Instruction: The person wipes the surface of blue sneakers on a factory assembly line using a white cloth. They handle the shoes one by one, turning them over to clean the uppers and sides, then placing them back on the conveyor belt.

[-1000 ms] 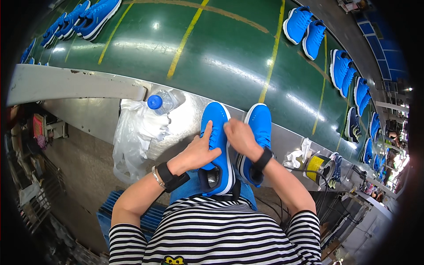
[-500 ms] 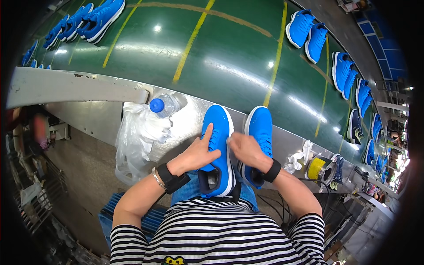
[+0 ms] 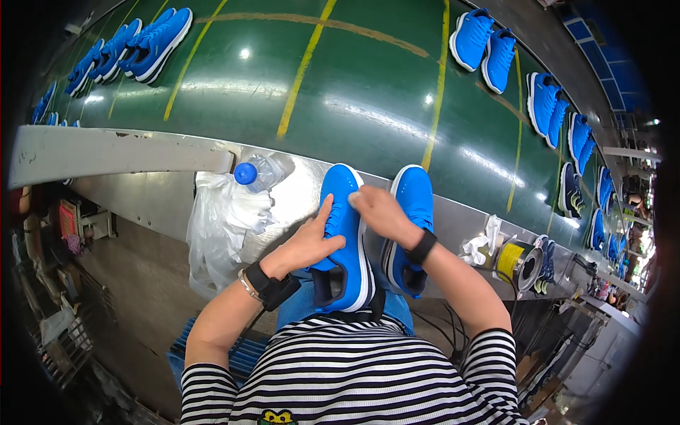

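A blue sneaker (image 3: 343, 185) with a white sole lies in front of me, toe pointing away and heel at my lap. My left hand (image 3: 309, 244) grips its left side, index finger along the laces and thumb at the tongue. Over the right edge of its toe area is my right hand (image 3: 382, 212), fingers closed together; whatever they hold, if anything, is hidden. A second blue sneaker (image 3: 416, 193) lies just to the right, partly covered by my right hand and wrist.
Beyond the sneakers runs a green conveyor (image 3: 368, 78) with yellow lines, carrying several blue shoes (image 3: 471, 39). At left are a blue-capped clear bottle (image 3: 268, 172), a plastic bag (image 3: 212, 241) and a metal bar (image 3: 120, 152). A yellow-labelled spool (image 3: 511, 262) and crumpled white tissue (image 3: 478, 248) sit at right.
My right hand has moved left and slightly away from me, from the sole's right edge onto the upper near the toe. My left hand keeps its grip. The whole view has shifted a little.
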The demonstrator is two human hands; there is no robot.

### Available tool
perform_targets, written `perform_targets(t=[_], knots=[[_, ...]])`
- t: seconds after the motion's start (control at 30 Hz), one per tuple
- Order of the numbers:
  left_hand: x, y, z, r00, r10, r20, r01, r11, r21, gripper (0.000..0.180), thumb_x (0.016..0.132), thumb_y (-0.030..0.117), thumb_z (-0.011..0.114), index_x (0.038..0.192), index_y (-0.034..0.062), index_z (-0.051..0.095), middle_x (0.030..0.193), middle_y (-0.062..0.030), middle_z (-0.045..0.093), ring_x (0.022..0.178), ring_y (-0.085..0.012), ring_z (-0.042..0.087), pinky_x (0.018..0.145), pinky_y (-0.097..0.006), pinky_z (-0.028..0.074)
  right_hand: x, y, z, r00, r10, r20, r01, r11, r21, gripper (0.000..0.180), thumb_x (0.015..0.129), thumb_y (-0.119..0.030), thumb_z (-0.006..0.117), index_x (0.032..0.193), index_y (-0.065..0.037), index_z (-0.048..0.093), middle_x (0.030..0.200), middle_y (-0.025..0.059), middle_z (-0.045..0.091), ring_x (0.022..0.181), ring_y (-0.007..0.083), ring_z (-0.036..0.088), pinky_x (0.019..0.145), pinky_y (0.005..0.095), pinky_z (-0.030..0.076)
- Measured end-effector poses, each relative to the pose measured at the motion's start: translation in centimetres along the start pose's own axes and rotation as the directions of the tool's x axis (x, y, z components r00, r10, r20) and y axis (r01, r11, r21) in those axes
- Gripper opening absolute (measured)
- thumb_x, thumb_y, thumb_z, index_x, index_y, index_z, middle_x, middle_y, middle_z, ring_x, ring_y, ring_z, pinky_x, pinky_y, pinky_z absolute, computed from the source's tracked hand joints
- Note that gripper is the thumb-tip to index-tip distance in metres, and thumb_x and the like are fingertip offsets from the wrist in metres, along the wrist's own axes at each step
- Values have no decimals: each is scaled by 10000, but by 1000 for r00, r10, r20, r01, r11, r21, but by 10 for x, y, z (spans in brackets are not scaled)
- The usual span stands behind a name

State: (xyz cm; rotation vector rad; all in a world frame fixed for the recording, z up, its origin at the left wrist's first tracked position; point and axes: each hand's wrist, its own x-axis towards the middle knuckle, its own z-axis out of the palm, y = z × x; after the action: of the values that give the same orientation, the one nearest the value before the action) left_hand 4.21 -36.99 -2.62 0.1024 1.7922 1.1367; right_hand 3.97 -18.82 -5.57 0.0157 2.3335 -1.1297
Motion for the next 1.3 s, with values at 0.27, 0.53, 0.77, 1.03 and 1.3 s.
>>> perform_targets(t=[0.27, 0.53, 0.77, 1.03, 1.3], knots=[[0, -5, 2, 998, 48, -27, -49, 998, -34, 841, 726, 198, 553, 1366, -45, 65, 937, -233, 566, 815, -278, 573, 744, -324, 450, -20, 1, 4, 999, -9, 40, 7, 999, 44, 315, 859, -249, 414, 786, 25, 551, 767, 267, 574, 755, 438, 552, 685, 502, 422], [2, -9, 6, 998, 26, -51, -28, 999, -35, 850, 720, 211, 564, 1370, -37, 76, 1024, -239, 546, 866, -273, 570, 778, -313, 444, -24, -2, -2, 970, 2, 245, 13, 998, -61, 300, 851, -246, 419, 803, 11, 567, 810, 270, 576, 801, 421, 552, 735, 504, 407], [8, -10, 0, 995, 51, -85, -59, 995, -86, 858, 727, 235, 570, 1386, -1, 74, 1153, -236, 501, 997, -264, 541, 860, -295, 413, -25, 9, -45, 891, -33, -452, 87, 991, 100, 211, 888, -195, 456, 804, -2, 452, 667, 215, 462, 643, 377, 463, 593, 415, 380], [15, 25, -1, 986, 118, -115, -73, 939, 337, 911, 708, 243, 595, 1384, 33, 22, 1156, -339, 406, 969, -427, 528, 844, -387, 439, -112, 157, -52, 756, 454, -471, -349, 889, 297, 176, 781, -94, 576, 942, -31, 546, 842, 144, 492, 821, 289, 497, 745, 336, 401], [27, -13, 20, 968, 205, -144, -118, 880, 461, 1128, 629, 370, 748, 1364, -28, -10, 1260, -338, 271, 1153, -420, 391, 956, -393, 357, -140, 175, -20, 657, 216, -722, -148, 976, 158, 466, 685, -95, 689, 1111, -53, 505, 1087, 122, 470, 1014, 265, 467, 867, 375, 376]])
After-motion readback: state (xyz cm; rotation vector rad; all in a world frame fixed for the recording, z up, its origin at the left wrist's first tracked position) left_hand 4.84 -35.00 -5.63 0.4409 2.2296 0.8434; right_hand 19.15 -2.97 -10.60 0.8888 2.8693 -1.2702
